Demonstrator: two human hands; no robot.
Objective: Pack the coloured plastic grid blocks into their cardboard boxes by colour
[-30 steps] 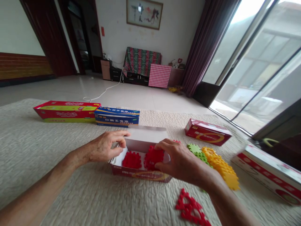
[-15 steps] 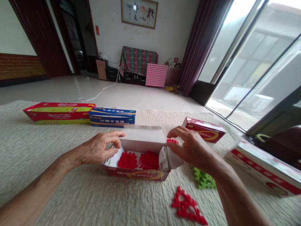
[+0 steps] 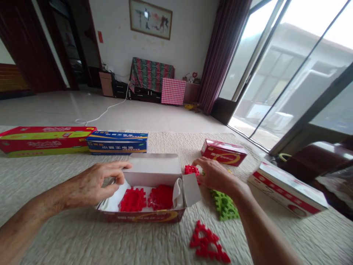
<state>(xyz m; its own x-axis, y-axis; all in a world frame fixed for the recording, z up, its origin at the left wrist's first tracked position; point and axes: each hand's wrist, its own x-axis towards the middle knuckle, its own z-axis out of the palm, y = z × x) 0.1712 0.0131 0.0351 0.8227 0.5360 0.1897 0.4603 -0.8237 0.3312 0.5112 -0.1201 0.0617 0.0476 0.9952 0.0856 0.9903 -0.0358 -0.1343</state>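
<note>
Shifted since the earliest frame: right hand (image 3: 216, 173), from the red squares (image 3: 133, 200) in the open box (image 3: 142, 216) to the loose red piece (image 3: 190, 169) beyond the right flap (image 3: 192, 189). Carried leftward across the view as well: everything on the quilt (image 3: 82, 239), probably through a turn of the camera. Kept at the left end of the box: left hand (image 3: 93, 184), with fingers bent over the wall and thumb parted from them beside the white liner (image 3: 117, 197). Impossible to tell whether pinching the wall or merely resting there. On the right, bent fingers over the loose red piece, partly covering it; closed on it or only hovering, impossible to tell.

Squares side by side on the box's lined bottom. Green pieces (image 3: 224, 206) just beside the right hand; red triangles (image 3: 208, 243) flat on the quilt, nearer the body.

Likely light and stiff, by the look moulded plastic: the loose red piece, perhaps slick on the flat faces. Best taken by opposite toothed edges, with teeth and holes for purchase. Softer, presumably: the cardboard box, apt to bow under a squeeze mid-wall. Better steadied at a corner, not by a floppy flap.
</note>
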